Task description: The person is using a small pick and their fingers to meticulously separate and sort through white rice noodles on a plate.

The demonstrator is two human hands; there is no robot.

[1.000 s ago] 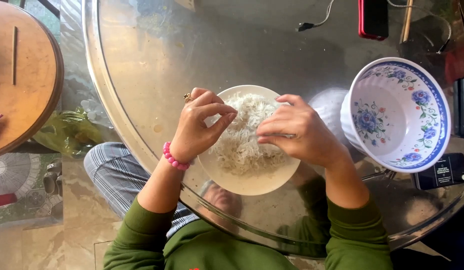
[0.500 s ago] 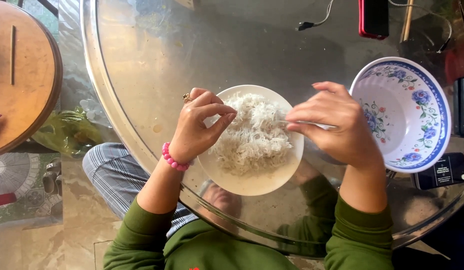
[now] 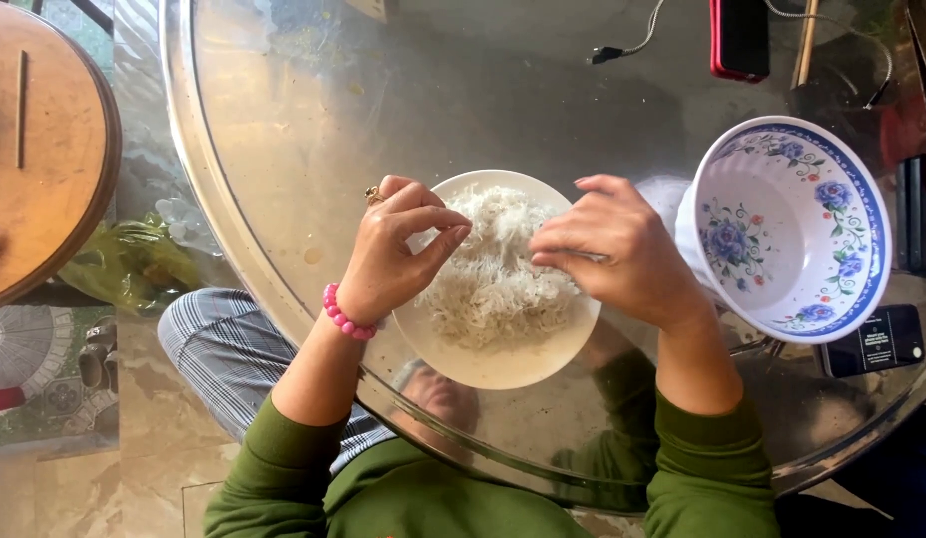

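A cream plate (image 3: 503, 371) on the round glass table (image 3: 403, 110) carries a heap of thin white strands (image 3: 493, 284). My left hand (image 3: 395, 249), with a ring and a pink bead bracelet, hovers over the plate's left side with fingertips pinched together on a few strands. My right hand (image 3: 617, 249) is over the plate's right edge, its fingers pinched on some strands too. Both sleeves are green.
A white bowl with blue flowers (image 3: 787, 229) stands tilted right of the plate. A red phone (image 3: 739, 38), a cable (image 3: 622, 45) and a dark card (image 3: 872, 341) lie on the glass. A round wooden table (image 3: 39, 149) is at the left.
My right hand went right toward the flowered bowl, then came back over the plate's right edge. My left hand stayed pinched over the plate.
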